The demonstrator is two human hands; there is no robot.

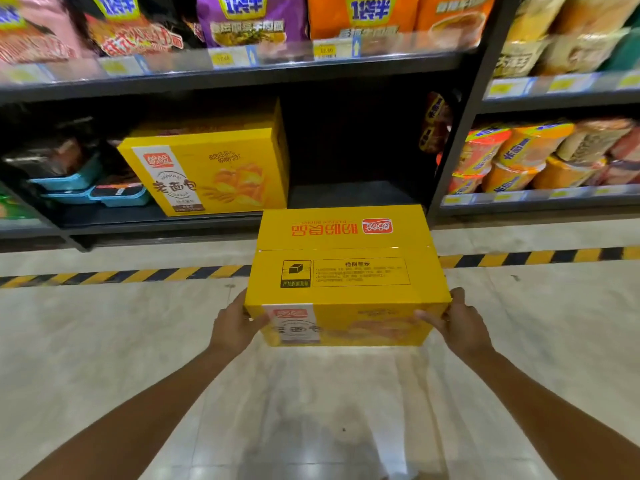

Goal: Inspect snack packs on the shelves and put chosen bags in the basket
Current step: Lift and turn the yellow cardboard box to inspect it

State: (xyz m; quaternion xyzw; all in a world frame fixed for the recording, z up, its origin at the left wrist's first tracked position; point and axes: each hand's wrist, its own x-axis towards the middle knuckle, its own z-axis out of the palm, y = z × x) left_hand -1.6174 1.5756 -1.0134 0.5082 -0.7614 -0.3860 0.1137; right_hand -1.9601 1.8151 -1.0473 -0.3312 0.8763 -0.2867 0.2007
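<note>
Right now both hands hold a yellow box out in front of the body, above the pale tiled floor. Its printed top faces up and its picture side faces the camera. The left hand clasps the near left corner, thumb curled onto the front face. The right hand grips the near right corner, thumb likewise lying on the front and fingers wrapped round the side. A matching yellow box stands on the low shelf behind, to the left of a dark gap. Blue trays sit further left on that shelf. Above it hang noodle bags in purple, orange and pink, blurred. To the right stand stacked noodle cups. A yellow-and-black stripe runs across the floor before the shelving.
</note>
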